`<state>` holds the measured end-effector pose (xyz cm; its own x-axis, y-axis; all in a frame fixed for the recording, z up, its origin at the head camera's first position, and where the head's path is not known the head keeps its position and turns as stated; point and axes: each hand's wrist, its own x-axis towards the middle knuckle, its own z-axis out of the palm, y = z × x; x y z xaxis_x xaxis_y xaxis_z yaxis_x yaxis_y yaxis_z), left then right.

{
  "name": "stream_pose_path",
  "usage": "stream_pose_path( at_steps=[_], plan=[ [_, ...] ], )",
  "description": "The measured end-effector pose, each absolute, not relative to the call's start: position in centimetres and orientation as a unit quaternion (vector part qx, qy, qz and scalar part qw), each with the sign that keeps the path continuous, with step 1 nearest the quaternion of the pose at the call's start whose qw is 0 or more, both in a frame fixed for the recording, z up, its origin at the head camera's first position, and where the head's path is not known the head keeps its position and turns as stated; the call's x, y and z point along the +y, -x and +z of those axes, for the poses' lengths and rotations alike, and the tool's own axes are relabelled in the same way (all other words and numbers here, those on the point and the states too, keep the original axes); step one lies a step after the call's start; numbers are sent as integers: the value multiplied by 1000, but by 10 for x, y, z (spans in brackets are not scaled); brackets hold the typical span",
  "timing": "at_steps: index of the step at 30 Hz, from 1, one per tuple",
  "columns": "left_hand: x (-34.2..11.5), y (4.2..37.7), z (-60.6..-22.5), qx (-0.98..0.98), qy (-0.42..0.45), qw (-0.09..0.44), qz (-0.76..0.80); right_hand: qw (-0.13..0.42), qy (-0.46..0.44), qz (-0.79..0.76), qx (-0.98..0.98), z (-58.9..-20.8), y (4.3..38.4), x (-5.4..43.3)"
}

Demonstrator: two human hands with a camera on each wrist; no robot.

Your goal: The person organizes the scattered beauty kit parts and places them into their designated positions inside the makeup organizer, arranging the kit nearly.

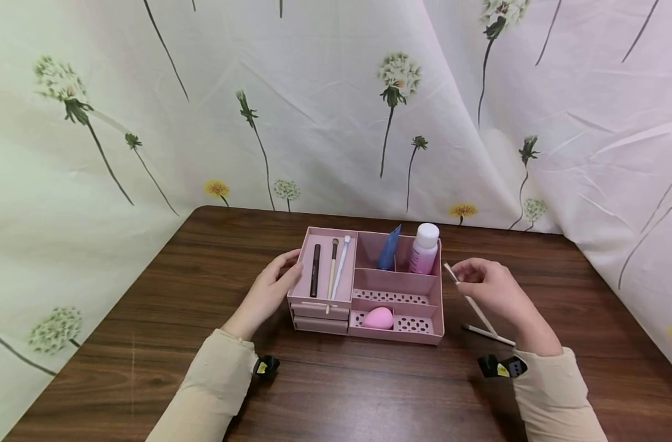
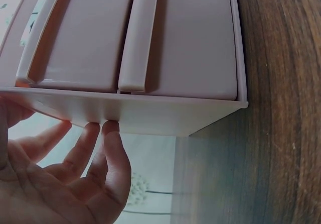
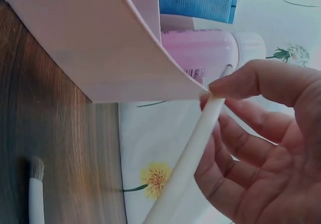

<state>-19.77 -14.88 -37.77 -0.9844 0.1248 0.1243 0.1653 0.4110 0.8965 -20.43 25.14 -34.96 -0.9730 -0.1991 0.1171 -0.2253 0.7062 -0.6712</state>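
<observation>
A pink desktop organizer (image 1: 395, 334) stands on the table. My left hand (image 1: 269, 285) holds its left side; in the left wrist view, bent fingertips (image 2: 111, 126) press on the outer side wall, while the thumb overlaps the top rim in the head view. Beyond the organizer's right side, my right hand (image 1: 493, 288) pinches a slim white-handled makeup brush (image 3: 183, 161) between thumb and fingers, tilted, with its small dark tip pointing up near the organizer's rim. Another makeup brush (image 1: 488, 334) lies on the table below that hand, its bristles showing in the right wrist view.
A black pen-shaped tube (image 1: 315, 270) and two brushes (image 1: 340, 267) lie in the top left tray. A blue squeeze tube (image 1: 388, 250) and a pink bottle with white cap (image 1: 423, 252) stand in rear compartments. A pink makeup sponge (image 1: 379, 318) sits in front, above drawers (image 1: 320, 324) at left.
</observation>
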Motion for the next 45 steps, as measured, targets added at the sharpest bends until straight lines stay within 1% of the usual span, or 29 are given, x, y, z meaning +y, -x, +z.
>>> stream_pose_path(
  at_steps=[7, 19, 37, 45],
  plan=[
    [-150, 200, -380, -840, 84, 23, -535, 36, -102, 394, -913, -347, 203, 241],
    [-150, 199, -384, -843, 80, 22, -531, 55, -96, 501, -858, -350, 198, 229],
    [-149, 200, -379, -840, 87, 26, -535, 17, -109, 586, -803, -359, 195, 195],
    [-150, 200, -380, -841, 88, 28, -534, -15, -119, 629, -768, -360, 195, 179]
  ],
)
